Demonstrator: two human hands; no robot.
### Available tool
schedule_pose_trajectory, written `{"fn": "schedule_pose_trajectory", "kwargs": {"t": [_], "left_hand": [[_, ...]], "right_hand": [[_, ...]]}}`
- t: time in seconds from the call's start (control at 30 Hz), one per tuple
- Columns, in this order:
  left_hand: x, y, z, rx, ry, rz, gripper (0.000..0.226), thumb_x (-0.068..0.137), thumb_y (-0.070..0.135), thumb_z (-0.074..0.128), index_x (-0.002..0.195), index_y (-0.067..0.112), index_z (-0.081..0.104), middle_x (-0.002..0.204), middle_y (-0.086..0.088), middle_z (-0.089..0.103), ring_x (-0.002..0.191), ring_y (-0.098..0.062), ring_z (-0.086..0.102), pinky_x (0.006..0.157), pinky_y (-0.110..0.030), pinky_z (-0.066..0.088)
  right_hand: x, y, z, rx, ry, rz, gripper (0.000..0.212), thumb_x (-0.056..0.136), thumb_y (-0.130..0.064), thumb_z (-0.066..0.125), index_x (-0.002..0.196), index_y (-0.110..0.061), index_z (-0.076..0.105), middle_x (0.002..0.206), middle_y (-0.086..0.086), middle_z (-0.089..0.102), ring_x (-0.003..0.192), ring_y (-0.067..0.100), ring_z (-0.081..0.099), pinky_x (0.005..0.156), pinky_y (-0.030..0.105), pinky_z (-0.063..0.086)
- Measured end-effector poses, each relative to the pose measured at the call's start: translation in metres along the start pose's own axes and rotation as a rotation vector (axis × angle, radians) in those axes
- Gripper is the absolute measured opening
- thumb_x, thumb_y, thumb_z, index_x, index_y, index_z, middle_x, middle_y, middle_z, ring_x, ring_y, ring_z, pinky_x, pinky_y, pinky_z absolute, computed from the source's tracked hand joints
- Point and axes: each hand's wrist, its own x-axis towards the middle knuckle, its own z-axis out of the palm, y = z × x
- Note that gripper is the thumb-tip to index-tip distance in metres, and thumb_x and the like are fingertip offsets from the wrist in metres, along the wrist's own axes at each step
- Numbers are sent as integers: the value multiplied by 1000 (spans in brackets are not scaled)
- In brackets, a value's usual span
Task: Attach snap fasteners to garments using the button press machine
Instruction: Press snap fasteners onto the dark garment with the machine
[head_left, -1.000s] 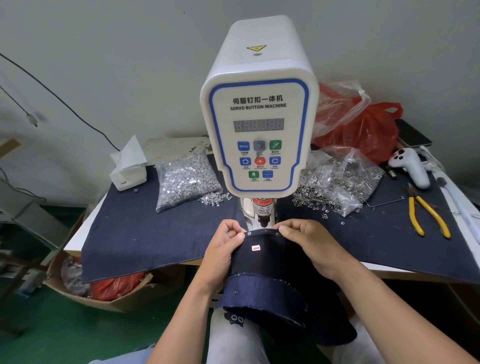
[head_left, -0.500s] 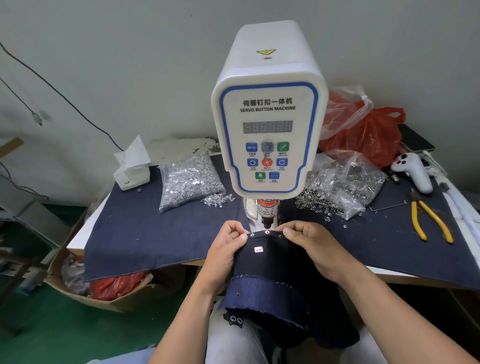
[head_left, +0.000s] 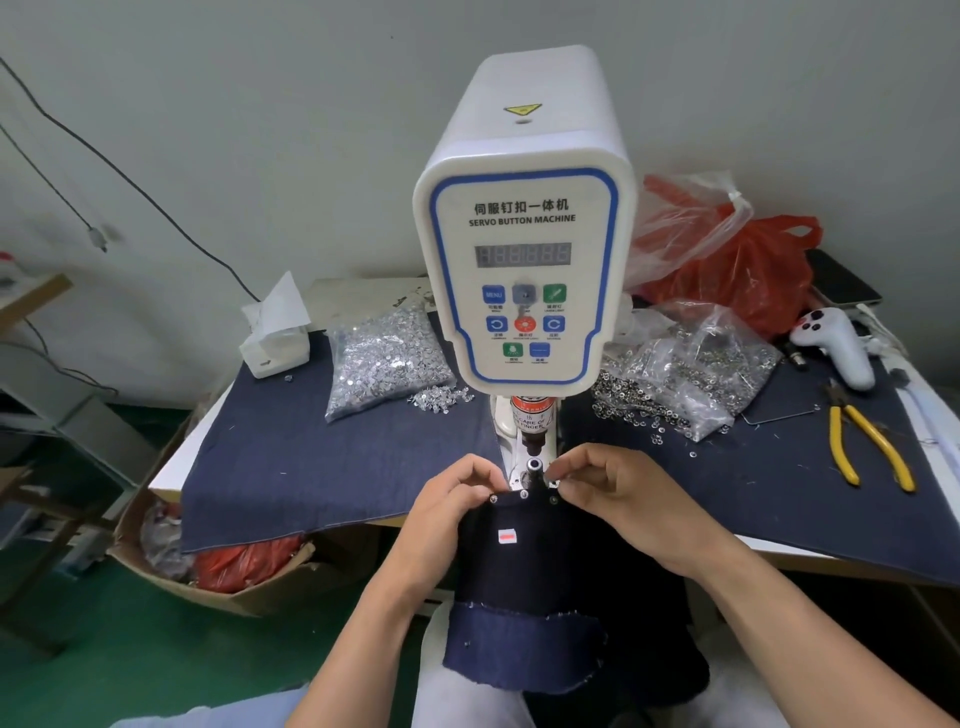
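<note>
The white servo button machine (head_left: 524, 270) stands on the table, its lower die (head_left: 535, 464) bare just beyond the garment. A dark denim garment (head_left: 524, 561) with a small red label hangs from the table edge down to my lap. Three snap fasteners (head_left: 524, 494) sit along its top edge. My left hand (head_left: 457, 499) grips the top left corner. My right hand (head_left: 618, 493) pinches the top right corner, and a silver snap (head_left: 552, 484) shows at its fingertips.
A bag of silver snap parts (head_left: 384, 364) lies left of the machine, and another bag with loose rings (head_left: 691, 374) lies to the right. Yellow pliers (head_left: 862, 447), a white controller (head_left: 836, 343), red bags (head_left: 748, 270) and a tissue box (head_left: 275, 343) share the denim-covered table (head_left: 291, 467).
The garment's top edge has come back toward me from under the press head, baring the lower die. Both hands moved with it, and my right hand's fingers have lifted off the cloth.
</note>
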Motion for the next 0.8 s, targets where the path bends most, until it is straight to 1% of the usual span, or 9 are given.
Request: {"fn": "schedule_pose_trajectory", "kwargs": {"t": [0.17, 0.23, 0.33, 0.43, 0.53, 0.63, 0.7, 0.73, 0.8], "left_hand": [[-4, 8, 1, 417, 7, 53, 12, 88, 50, 59, 84, 44, 68, 93, 13, 67, 96, -6, 63, 90, -21, 47], [-4, 10, 3, 419, -9, 69, 10, 94, 41, 69, 84, 41, 69, 92, 10, 65, 94, -9, 63, 85, -25, 55], [-6, 16, 5, 110, -65, 25, 10, 97, 29, 69, 87, 25, 70, 87, 3, 64, 81, -10, 59, 72, -23, 52], [-7, 18, 4, -266, 5, -44, 9, 90, 23, 67, 82, 18, 67, 81, -4, 62, 74, -14, 58, 67, -23, 49], [-3, 17, -4, -445, 69, -35, 9, 82, 22, 64, 79, 14, 61, 74, -2, 58, 67, -11, 56, 60, -20, 49], [1, 15, -11, -631, 70, 4, 16, 81, 22, 60, 68, 14, 63, 73, -4, 53, 68, -16, 54, 78, -32, 47], [2, 13, -8, -847, 3, 14, 21, 80, 21, 59, 62, 16, 50, 67, -2, 41, 65, -20, 42, 92, -39, 45], [1, 12, -5, -950, -25, 23, 25, 78, 21, 60, 62, 18, 42, 64, -1, 34, 65, -20, 33, 95, -41, 44], [-1, 9, 0, -1103, -71, 61, 28, 76, 21, 57, 63, 21, 32, 62, 1, 27, 66, -20, 26, 91, -38, 42]], "right_hand": [[2, -7, 7, -44, -1, -49, 15, 97, -11, 70, 97, -26, 73, 98, -14, 78, 95, 1, 72, 84, 9, 48], [2, -9, 8, -83, -7, -50, 14, 97, -13, 70, 97, -27, 73, 99, -14, 78, 96, 2, 72, 86, 11, 49], [3, -9, 1, -29, -1, -23, 10, 100, -14, 66, 103, -21, 73, 99, -9, 79, 95, 3, 72, 83, 11, 50], [1, -3, -18, 85, 38, 184, 17, 106, -17, 54, 104, -9, 69, 100, 0, 79, 87, 8, 69, 71, 13, 50], [-11, 6, -35, -29, -101, 365, 28, 108, -28, 49, 101, -8, 68, 97, 2, 79, 80, 10, 64, 72, 20, 50], [-21, 11, -36, -245, -231, 311, 24, 103, -42, 57, 114, -25, 70, 103, -11, 78, 90, 0, 69, 82, 18, 53], [-21, 11, -30, -416, -263, 225, 25, 99, -47, 62, 120, -34, 66, 103, -14, 76, 92, -7, 68, 87, 14, 51], [-20, 10, -26, -454, -285, 199, 26, 99, -49, 62, 121, -36, 65, 101, -13, 76, 90, -7, 68, 86, 14, 51], [-20, 8, -16, -427, -348, 195, 27, 103, -50, 54, 115, -30, 68, 99, -10, 77, 84, -4, 67, 86, 21, 53]]}}
